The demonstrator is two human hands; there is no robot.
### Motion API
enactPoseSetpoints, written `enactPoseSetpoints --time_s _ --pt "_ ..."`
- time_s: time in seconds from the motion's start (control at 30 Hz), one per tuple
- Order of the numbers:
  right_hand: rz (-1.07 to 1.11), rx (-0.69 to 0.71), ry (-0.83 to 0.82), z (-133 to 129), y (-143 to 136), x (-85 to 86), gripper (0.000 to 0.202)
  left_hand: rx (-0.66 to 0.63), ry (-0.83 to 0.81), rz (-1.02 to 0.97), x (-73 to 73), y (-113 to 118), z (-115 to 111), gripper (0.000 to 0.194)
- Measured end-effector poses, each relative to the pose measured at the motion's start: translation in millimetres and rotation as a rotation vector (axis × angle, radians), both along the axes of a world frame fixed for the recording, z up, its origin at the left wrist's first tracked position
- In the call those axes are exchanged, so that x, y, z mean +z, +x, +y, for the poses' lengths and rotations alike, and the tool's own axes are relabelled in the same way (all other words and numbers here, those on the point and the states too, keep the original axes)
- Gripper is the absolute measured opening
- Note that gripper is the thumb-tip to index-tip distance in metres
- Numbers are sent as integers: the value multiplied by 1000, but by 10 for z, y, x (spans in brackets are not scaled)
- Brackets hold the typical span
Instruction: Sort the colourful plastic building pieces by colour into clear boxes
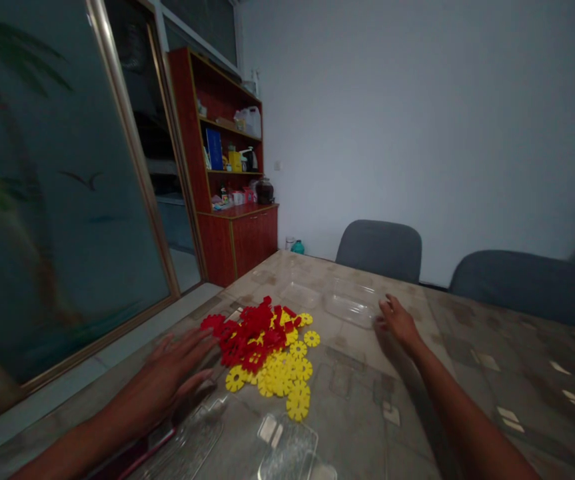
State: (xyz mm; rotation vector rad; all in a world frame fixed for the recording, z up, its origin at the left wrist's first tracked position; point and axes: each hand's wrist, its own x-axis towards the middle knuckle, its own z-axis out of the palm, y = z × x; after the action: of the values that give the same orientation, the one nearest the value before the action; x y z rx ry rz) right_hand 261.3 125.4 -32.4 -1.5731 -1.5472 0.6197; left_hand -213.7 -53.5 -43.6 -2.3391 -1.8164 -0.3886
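Note:
A loose heap of red plastic pieces (252, 333) lies on the table, with yellow notched discs (282, 373) spread along its near and right sides. My left hand (180, 363) is at the left of the heap, fingers stretched out and fingertips beside the red pieces; nothing is in its grasp. Farther back stand two clear plastic trays, the right tray (351, 308) and the left tray (301, 293). My right hand (398, 321) is just off the right tray's right side, fingers loosely bent and apart, with no object visible in them.
The table (357, 413) has a patterned, glossy cover. A dark flat object with a pink edge (150, 450) lies under my left forearm. Two grey chairs (380, 247) stand at the far side. A red-brown cabinet (252, 233) and a glass sliding door (67, 233) are at left.

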Motion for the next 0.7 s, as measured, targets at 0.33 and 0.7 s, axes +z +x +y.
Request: enactPoseSetpoints --time_s 0.33,0.7 --pt "2 -4 54 -964 535 -71 51 -498 3 -100 235 1278 -206 43" --pt "-117 -256 -73 -2794 1523 43 43 -1276 -227 -451 -186 3140 -309 26"
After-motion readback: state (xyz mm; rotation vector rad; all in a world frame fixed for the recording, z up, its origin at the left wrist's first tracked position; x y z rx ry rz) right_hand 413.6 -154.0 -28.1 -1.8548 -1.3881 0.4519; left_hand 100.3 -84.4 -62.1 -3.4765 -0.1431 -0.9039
